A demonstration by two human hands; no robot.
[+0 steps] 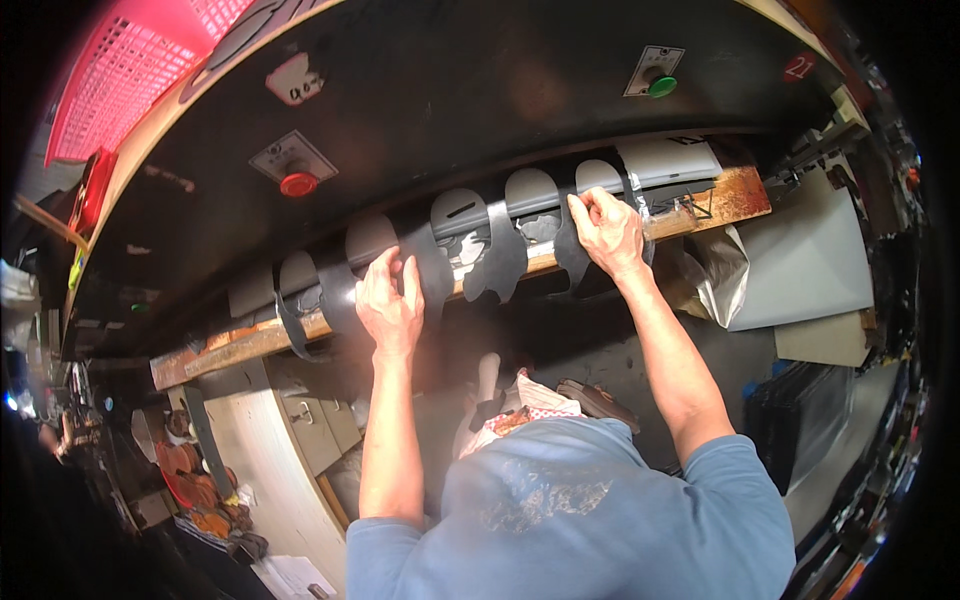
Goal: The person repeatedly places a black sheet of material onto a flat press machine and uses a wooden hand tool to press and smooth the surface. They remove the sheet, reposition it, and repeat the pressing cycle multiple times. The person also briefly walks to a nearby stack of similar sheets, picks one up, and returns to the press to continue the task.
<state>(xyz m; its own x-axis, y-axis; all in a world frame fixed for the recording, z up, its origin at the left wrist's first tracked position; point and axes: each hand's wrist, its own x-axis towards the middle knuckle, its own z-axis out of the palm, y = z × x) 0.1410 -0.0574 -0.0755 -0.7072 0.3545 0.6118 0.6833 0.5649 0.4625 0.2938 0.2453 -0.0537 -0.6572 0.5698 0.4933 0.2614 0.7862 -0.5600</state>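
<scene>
A dark, flexible sheet with several rounded cut-outs (500, 262) lies over the front edge of a worn wooden board (335, 318), and its strips droop down. My left hand (390, 312) is on the sheet left of the middle, fingers curled and thumb close by, gripping a strip. Farther right, my right hand (612, 238) pinches the sheet by its rightmost rounded opening. Grey material shows through the openings. The fingertips partly hide what they hold.
A wide black machine beam (480, 90) hangs just above the board, with a red button (298, 184) and a green button (663, 87). Far left is a pink basket (140, 80). Grey sheets (800, 250) lie right of the board; a pale cabinet (255, 440) stands lower left.
</scene>
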